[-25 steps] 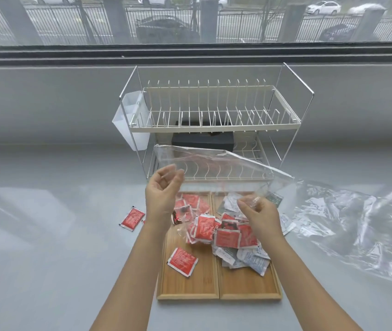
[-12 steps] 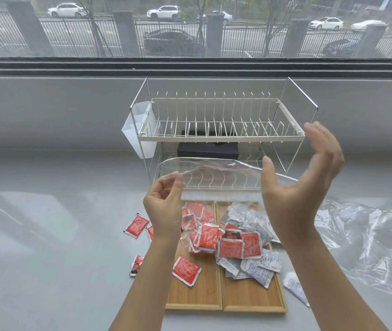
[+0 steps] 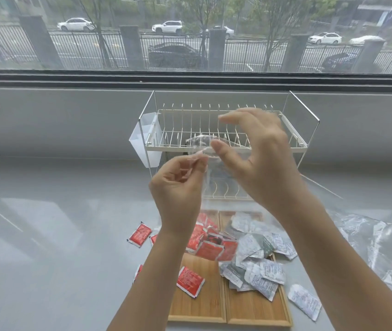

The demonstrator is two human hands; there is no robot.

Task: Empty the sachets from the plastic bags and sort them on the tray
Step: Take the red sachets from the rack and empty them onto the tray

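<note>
Both hands raised over the sachet-strewn tray

Left hand (image 3: 178, 187) pinches a clear plastic bag (image 3: 214, 161); right hand (image 3: 259, 161) hovers above red and silver sachets (image 3: 228, 249) on a wooden two-part tray (image 3: 250, 314).

two-tier wire dish rack (image 3: 228, 130) ahead of me on the grey counter (image 3: 58, 223), white plastic caddy (image 3: 146, 142) clipped to its left side. window (image 3: 190, 32) beyond: fence, parked cars.

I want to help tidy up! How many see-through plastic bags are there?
2. One clear plastic bag is pinched by the left hand above the wooden tray; another clear bag lies crumpled on the grey counter to the right. That heap might hide more.
</note>
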